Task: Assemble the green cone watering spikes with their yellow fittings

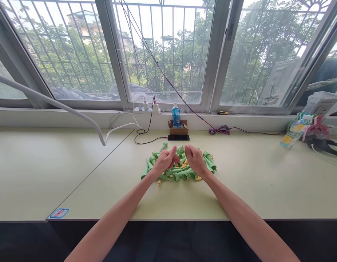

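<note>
A pile of green cone-shaped plastic pieces (182, 174) mixed with small yellow pieces (199, 178) lies on the pale green table (239, 189). My left hand (165, 160) and my right hand (194, 158) hover just over the pile, close together. Both have their fingers curled in a pinch. What they hold, if anything, is too small to make out. One yellow piece (159, 183) lies loose at the pile's near left edge.
Behind the pile sit a black phone (178, 137), a small cardboard box (178, 130) and a blue bottle (175, 115). Cables (142, 134) and a power strip (146, 107) run along the windowsill. Bags and packages (312, 127) crowd the far right. A white tube (62, 107) crosses on the left.
</note>
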A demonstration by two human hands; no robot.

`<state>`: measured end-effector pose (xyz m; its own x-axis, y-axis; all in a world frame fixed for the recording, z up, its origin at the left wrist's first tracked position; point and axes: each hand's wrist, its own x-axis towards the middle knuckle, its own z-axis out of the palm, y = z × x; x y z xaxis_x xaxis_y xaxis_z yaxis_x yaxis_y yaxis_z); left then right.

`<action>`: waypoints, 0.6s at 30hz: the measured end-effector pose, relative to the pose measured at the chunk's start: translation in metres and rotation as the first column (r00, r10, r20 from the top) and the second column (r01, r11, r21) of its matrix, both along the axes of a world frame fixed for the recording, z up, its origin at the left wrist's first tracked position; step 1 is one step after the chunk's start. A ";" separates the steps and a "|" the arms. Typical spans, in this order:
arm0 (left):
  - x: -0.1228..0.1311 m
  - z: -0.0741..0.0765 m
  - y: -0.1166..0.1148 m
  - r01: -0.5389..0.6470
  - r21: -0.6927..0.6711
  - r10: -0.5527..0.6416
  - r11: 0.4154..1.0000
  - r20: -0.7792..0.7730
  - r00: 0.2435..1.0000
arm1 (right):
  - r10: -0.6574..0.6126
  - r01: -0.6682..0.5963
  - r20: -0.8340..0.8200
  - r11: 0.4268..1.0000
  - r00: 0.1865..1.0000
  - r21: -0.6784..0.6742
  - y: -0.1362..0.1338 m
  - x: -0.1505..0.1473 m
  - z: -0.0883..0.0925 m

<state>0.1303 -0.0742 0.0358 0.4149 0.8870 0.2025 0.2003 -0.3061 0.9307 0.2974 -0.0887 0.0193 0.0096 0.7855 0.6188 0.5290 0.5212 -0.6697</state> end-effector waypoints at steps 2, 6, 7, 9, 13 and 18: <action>0.000 -0.001 0.001 0.035 -0.038 -0.034 0.999 0.007 0.999 | 0.041 -0.041 0.024 0.999 0.999 0.005 0.000 -0.001 -0.001; -0.001 -0.004 0.004 0.053 -0.063 -0.053 0.997 0.001 0.999 | 0.114 -0.114 0.048 0.993 0.992 0.009 0.000 -0.001 -0.002; -0.001 -0.004 0.004 0.051 -0.066 -0.052 0.996 -0.009 0.999 | 0.121 -0.122 0.050 0.993 0.991 0.006 0.000 -0.001 -0.002; -0.002 -0.005 0.004 0.051 -0.064 -0.053 0.997 -0.032 0.998 | 0.127 -0.127 0.054 0.992 0.990 -0.003 0.000 -0.001 -0.002; -0.002 -0.003 0.003 0.053 -0.036 -0.055 0.998 -0.057 0.997 | 0.127 -0.127 0.055 0.992 0.990 -0.009 0.000 0.000 -0.003; -0.002 0.000 0.000 0.046 -0.016 -0.047 0.999 -0.060 0.997 | 0.136 -0.135 0.041 0.991 0.990 -0.012 0.000 0.000 -0.003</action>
<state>0.1284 -0.0738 0.0358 0.4666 0.8692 0.1634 0.2420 -0.3032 0.9217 0.2969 -0.0892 0.0162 -0.1227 0.7834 0.6093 0.4814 0.5838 -0.6537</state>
